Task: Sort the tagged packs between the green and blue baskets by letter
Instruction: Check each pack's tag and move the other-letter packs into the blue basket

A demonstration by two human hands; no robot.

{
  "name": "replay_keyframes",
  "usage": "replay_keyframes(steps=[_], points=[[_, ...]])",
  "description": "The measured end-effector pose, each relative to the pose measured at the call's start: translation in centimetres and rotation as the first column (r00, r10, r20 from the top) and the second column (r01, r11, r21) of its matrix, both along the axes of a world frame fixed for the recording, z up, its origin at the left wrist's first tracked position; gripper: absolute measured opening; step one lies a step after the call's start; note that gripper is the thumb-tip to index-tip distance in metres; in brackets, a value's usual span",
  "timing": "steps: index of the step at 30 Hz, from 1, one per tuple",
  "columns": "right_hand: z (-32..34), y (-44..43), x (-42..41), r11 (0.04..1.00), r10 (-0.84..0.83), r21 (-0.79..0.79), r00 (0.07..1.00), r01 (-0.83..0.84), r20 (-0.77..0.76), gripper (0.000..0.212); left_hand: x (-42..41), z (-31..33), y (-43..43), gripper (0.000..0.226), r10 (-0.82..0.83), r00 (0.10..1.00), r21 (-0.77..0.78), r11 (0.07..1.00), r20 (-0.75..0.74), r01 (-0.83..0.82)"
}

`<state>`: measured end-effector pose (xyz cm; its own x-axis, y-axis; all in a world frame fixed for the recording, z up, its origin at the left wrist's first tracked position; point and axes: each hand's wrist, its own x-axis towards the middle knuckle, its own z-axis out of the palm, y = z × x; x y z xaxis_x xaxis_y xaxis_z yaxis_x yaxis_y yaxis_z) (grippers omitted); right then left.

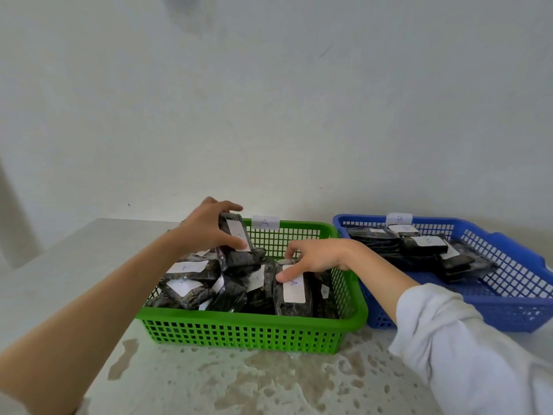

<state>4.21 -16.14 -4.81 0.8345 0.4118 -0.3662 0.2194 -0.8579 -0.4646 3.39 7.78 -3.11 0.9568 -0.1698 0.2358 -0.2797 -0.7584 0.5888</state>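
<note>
The green basket (254, 332) stands in the middle with an "A" tag (265, 223) on its far rim and several dark packs with white labels inside. My left hand (206, 226) grips one upright dark pack (236, 250) at the basket's far left. My right hand (314, 257) rests on another pack (294, 295) labelled "A" at the basket's right side, thumb and fingers around its upper end. The blue basket (514, 301) to the right carries a "B" tag (399, 218) and holds several dark packs (425, 245).
Both baskets sit on a pale, mottled stone tabletop (239, 381) against a white wall (269, 115). The table's left edge runs diagonally at the far left. My right arm wears a white sleeve (466, 348).
</note>
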Motion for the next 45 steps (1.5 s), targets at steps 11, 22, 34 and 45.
replay_keyframes(steps=[11,22,34,45], points=[[2.9,-4.3,1.9,0.497,-0.549,0.795,0.835,0.349,-0.023,0.039,1.7,-0.8,0.9,0.043,0.294,0.947,-0.408,0.886,0.126,-0.221],[1.3,-6.5,3.5,0.176,-0.701,0.909,0.696,0.378,-0.154,0.049,4.7,-0.8,-2.8,0.041,0.372,0.910,-0.516,0.824,0.182,-0.234],[0.3,-2.6,4.1,0.389,-0.509,0.860,0.855,0.328,-0.096,0.025,3.2,-1.6,-3.9,0.044,0.134,0.912,0.565,0.748,0.387,-0.350],[0.8,0.3,3.5,0.373,-0.482,0.872,0.869,0.318,-0.112,0.029,2.0,-0.9,-4.9,0.067,0.071,0.997,-0.385,0.921,0.012,-0.061]])
